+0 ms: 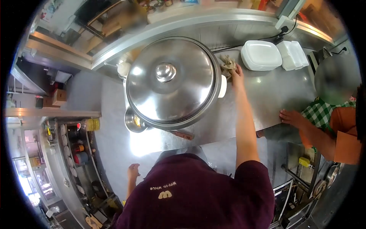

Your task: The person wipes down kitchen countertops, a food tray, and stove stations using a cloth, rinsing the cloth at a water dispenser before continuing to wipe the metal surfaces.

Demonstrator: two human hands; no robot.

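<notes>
a cloth (227, 63) touches the right hand (237, 76); the pot (172, 82) adjoins.

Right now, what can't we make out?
- Head view: contents of the pot, hidden by steel lid.
- Head view: far end of wooden-handled tool, hidden by pot.
- Head view: part of steel bowl, covered by pot.
- Head view: right hand's grip on cloth, too small.
- Head view: co-worker's head, blurred.

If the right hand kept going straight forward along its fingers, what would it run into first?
The right hand is already on the crumpled cloth, so that comes first. Beyond it, the black cable near the back wall looks next, though depth there is hard to judge.
</notes>
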